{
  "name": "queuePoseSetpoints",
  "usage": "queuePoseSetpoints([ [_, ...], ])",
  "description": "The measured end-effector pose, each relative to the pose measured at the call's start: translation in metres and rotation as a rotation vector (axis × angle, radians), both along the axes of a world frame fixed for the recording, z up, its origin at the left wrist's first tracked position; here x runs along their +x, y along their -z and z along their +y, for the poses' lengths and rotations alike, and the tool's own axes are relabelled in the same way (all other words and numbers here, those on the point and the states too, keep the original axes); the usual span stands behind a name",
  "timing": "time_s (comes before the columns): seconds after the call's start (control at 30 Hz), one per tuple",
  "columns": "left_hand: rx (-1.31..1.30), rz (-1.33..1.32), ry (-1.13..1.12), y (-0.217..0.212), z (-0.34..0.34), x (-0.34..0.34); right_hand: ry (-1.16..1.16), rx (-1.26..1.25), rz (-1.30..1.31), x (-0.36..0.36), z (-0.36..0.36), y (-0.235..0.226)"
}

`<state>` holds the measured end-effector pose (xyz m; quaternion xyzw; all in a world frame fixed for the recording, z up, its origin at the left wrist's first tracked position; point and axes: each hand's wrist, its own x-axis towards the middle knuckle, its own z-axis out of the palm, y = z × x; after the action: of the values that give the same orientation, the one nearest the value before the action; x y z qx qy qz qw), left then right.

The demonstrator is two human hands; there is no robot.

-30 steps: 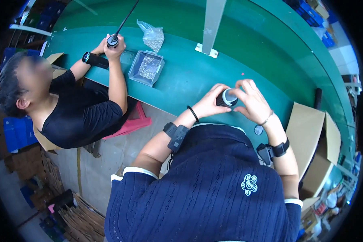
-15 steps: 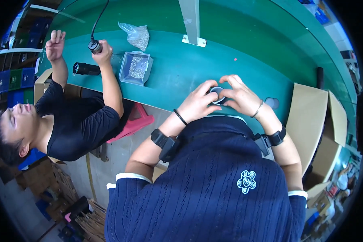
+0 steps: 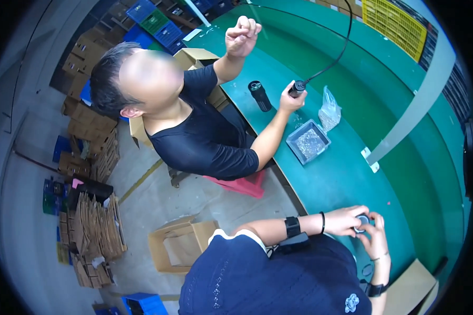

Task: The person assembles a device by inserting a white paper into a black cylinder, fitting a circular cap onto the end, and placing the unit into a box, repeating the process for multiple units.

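Round dark part (image 3: 361, 223) is sitting in the grip of left hand (image 3: 346, 220) and right hand (image 3: 377, 239), over the green surface (image 3: 333, 181). Release is pending; both hands are masking any finished work. Grey disc (image 3: 368, 270) is lying nearby, apparently loose.

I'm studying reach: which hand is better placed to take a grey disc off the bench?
Probably the right hand: the disc lies nearer it than the left hand. Both hands hold a round part.

The person's hands (image 3: 345, 221) hold a dark round part (image 3: 361, 224) over the green bench (image 3: 341, 184) while a co-worker (image 3: 205, 142) grips a corded tool (image 3: 298, 89).
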<state>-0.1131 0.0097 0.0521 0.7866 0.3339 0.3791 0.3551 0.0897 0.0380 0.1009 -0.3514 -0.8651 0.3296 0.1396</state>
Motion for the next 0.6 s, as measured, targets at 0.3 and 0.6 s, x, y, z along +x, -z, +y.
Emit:
queuePoseSetpoints([
  [0.3,-0.061,-0.002,0.015,-0.002,0.005,0.000,0.027,-0.055,-0.021,-0.002,0.004,-0.005],
  [0.6,-0.049,-0.029,0.005,0.000,-0.002,0.003,0.056,-0.084,0.018,-0.002,-0.004,-0.005],
])
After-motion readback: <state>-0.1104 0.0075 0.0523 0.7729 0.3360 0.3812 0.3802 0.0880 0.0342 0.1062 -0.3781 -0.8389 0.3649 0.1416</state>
